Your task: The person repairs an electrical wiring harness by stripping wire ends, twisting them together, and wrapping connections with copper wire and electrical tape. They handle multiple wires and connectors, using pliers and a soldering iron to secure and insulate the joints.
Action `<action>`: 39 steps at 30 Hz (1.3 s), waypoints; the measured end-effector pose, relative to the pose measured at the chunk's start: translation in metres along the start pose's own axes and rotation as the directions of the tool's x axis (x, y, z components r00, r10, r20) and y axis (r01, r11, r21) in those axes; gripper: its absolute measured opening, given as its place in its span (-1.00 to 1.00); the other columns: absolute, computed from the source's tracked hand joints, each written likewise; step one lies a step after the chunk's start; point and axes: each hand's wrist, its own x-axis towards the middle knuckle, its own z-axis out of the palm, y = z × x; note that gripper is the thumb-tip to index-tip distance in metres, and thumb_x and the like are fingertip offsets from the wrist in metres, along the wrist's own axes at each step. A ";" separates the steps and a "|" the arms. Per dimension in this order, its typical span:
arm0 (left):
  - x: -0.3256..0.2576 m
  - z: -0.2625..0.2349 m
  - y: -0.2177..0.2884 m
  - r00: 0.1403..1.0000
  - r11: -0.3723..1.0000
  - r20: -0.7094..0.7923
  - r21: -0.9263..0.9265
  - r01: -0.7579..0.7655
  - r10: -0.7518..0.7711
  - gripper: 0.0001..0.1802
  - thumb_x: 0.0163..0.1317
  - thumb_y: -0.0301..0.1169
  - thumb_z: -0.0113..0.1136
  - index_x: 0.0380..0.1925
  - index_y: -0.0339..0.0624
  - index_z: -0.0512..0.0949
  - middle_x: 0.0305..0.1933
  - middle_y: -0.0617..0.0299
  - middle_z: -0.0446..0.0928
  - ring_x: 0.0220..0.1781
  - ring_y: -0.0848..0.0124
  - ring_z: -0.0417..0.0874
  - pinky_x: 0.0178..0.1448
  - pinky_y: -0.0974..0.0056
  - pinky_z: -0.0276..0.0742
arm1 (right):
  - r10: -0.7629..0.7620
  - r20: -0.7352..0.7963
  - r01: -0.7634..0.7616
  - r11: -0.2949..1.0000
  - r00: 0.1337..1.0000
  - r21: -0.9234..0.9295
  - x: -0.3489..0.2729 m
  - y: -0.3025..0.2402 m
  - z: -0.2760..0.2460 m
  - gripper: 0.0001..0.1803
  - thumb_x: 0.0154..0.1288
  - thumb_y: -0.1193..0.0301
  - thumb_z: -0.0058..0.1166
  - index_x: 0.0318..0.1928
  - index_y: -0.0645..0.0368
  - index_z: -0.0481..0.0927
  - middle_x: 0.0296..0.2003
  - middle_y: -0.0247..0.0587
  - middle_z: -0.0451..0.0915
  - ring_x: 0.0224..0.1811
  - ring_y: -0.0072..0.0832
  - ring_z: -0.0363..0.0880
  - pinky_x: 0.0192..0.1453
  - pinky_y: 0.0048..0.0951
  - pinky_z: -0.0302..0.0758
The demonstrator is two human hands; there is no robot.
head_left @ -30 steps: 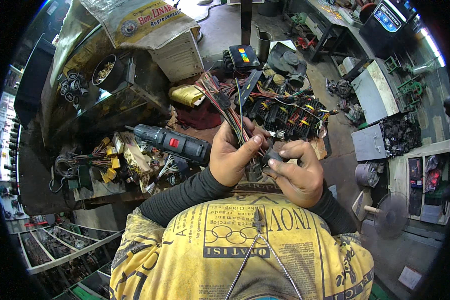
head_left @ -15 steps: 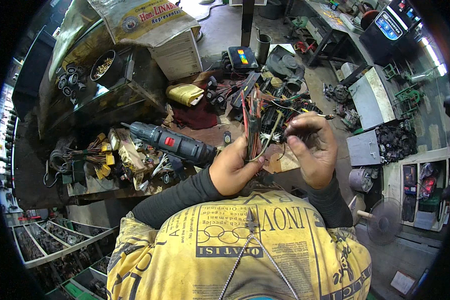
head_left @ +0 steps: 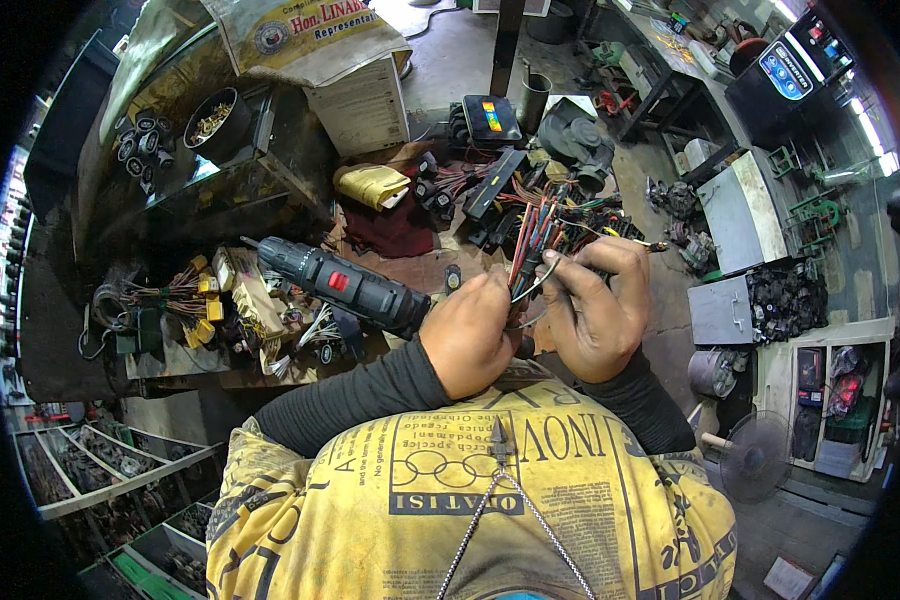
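Observation:
My left hand (head_left: 468, 335) is wrapped round a wiring harness (head_left: 532, 240), a thick bundle of red, green, white and dark wires. Its loose ends fan upward and lean right, over the clutter on the bench. Beside it, my right hand (head_left: 598, 315) pinches a pale wire (head_left: 540, 284) between thumb and forefinger, close to the bundle. That wire curves back down toward the left hand, whose palm hides part of the bundle. To the left of my left hand lies a black cordless drill (head_left: 355, 287) with a red switch, its bit pointing left.
Left on the bench are wires with yellow connectors (head_left: 206, 312) and white wires (head_left: 317, 335). Farther back sit a yellow folded packet (head_left: 370, 186), a dark red cloth (head_left: 395, 232), a black device (head_left: 492, 120) and a round bowl (head_left: 217, 121). A fan (head_left: 755, 455) stands right.
The harness has tilted to the right as my left hand turned over. My right hand, apart from the bundle before, has come down and in and now pinches the pale wire.

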 end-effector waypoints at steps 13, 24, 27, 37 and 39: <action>0.002 -0.005 0.005 0.994 0.985 0.101 0.166 -0.055 0.038 -0.59 -0.13 -0.53 0.17 -0.20 -0.40 0.37 -0.36 -0.06 0.45 -0.27 -0.02 0.50 -0.24 0.04 0.43 | 0.532 0.416 -0.653 0.407 0.738 0.638 0.026 0.022 -0.028 -0.66 0.20 0.50 0.15 -0.02 0.32 0.48 -0.22 -0.28 0.49 -0.19 -0.61 0.45 -0.06 -0.57 0.41; 0.002 -0.007 0.001 0.965 0.988 0.231 0.056 -0.143 0.126 -0.64 -0.13 -0.54 0.13 -0.26 -0.38 0.35 -0.41 -0.05 0.42 -0.28 -0.02 0.46 -0.20 0.02 0.41 | 0.291 0.362 -0.463 0.615 0.885 0.638 0.020 0.031 -0.017 -0.80 0.18 0.41 0.21 -0.33 0.30 0.52 -0.38 -0.28 0.55 -0.37 -0.64 0.51 -0.27 -0.58 0.44; 0.000 -0.006 -0.002 0.953 0.981 0.236 0.006 -0.195 0.188 -0.64 -0.14 -0.54 0.14 -0.26 -0.39 0.34 -0.40 -0.05 0.40 -0.27 -0.03 0.45 -0.22 0.02 0.40 | 0.115 0.412 -0.397 0.584 0.904 0.708 0.025 0.048 -0.027 -0.82 0.13 0.43 0.24 -0.40 0.29 0.54 -0.41 -0.26 0.54 -0.38 -0.58 0.51 -0.30 -0.55 0.43; 0.001 -0.006 -0.008 0.911 0.964 0.316 -0.068 -0.256 0.264 -0.67 -0.10 -0.53 0.16 -0.28 -0.35 0.35 -0.38 -0.03 0.38 -0.28 -0.01 0.45 -0.24 0.04 0.40 | -0.013 0.388 -0.383 0.135 0.922 0.914 0.026 0.054 -0.021 -0.87 0.24 0.45 0.12 -0.30 0.27 0.50 -0.36 -0.21 0.47 -0.34 -0.49 0.48 -0.26 -0.48 0.47; 0.002 -0.006 -0.010 0.888 0.957 0.360 -0.058 -0.283 0.285 -0.68 -0.10 -0.53 0.15 -0.29 -0.35 0.35 -0.38 -0.03 0.38 -0.28 -0.02 0.45 -0.24 0.03 0.40 | 0.149 0.303 -0.293 -0.084 0.941 0.952 0.032 0.058 -0.024 -0.85 0.29 0.41 0.07 -0.26 0.25 0.46 -0.39 -0.20 0.46 -0.37 -0.46 0.48 -0.31 -0.44 0.49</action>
